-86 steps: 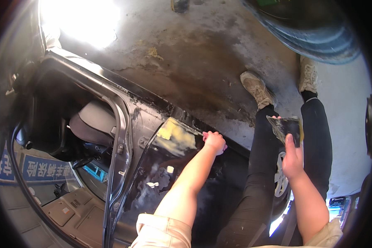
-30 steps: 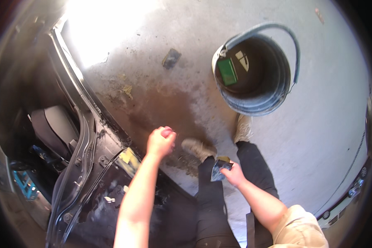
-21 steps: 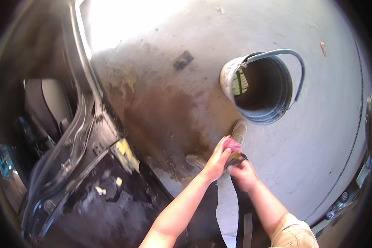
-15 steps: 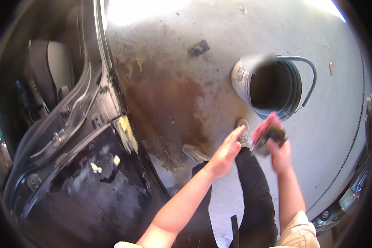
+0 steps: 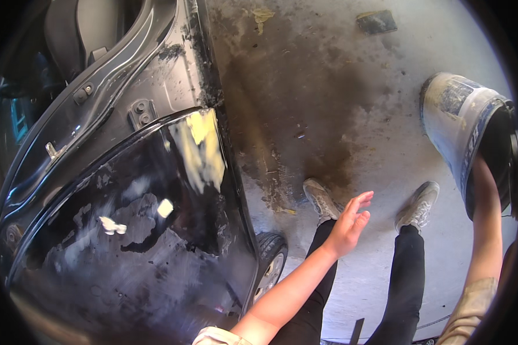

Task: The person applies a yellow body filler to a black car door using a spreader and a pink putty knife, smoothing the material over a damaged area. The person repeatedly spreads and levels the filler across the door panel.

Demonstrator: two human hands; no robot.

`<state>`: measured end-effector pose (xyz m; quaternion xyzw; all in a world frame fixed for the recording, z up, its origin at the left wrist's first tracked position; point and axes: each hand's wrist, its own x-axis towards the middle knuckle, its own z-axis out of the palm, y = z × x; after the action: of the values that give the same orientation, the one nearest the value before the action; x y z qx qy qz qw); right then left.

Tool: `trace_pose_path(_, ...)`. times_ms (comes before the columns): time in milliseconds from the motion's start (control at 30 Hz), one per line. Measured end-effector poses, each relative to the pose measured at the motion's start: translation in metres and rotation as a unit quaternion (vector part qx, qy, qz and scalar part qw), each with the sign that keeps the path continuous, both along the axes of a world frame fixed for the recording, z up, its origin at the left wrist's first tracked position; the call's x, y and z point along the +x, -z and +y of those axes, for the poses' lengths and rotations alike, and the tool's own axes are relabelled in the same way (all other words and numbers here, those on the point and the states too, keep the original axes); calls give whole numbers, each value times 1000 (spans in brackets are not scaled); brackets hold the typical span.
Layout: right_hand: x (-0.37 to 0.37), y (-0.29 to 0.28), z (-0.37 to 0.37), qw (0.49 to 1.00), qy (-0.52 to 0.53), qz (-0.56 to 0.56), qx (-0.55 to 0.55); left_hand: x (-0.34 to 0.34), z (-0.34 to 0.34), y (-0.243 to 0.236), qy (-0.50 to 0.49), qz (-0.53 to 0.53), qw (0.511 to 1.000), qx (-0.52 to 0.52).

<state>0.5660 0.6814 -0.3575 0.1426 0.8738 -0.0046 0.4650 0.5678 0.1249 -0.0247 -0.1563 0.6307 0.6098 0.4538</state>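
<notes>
My right forearm (image 5: 484,236) reaches down into a bucket (image 5: 452,115) at the right. The bucket is pale, smeared and dark inside; its wall hides my right hand, so its fingers and anything in them are out of sight. My left hand (image 5: 349,227) hangs in the air above the floor between my shoes, fingers stretched out and holding nothing. To its left is a car's black rear body panel (image 5: 138,287), dull and scuffed in patches. Yellow and whitish filler (image 5: 204,146) covers its upper corner, and two small pale spots lie lower down.
Beside the panel runs the open door frame (image 5: 149,86), with a seat inside. A car wheel (image 5: 272,261) shows under the body. Brown wet stains (image 5: 305,115) spread over the concrete floor, and a dark flat block (image 5: 376,22) lies farther off.
My right hand, which held a red cloth and a dark block, has gone into the bucket. My view has shifted left toward the car. The left hand stays raised and open.
</notes>
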Motion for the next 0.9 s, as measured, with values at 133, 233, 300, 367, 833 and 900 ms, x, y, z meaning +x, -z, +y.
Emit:
trace_pose_path(133,4,-78,-9,997,47,50,-43,11,19,-9,-15,-33,999,29)
trace_pose_path(233,-19,-177,-69,971,131,137,-143,3,29,-21,-24,-32,999,32)
trace_pose_path(300,-32,-281,-104,929,225,191,-222,-15,42,-33,-14,-34,998,51)
trace_pose_path(367,-38,-367,-132,936,235,201,-170,-31,63,-47,1,-49,996,72)
trace_pose_path(833,-71,-532,-309,800,185,373,-433,-134,95,-117,-187,-102,919,331)
trace_pose_path(900,-77,-520,-335,742,230,338,-532,-152,52,-123,-170,-105,937,288)
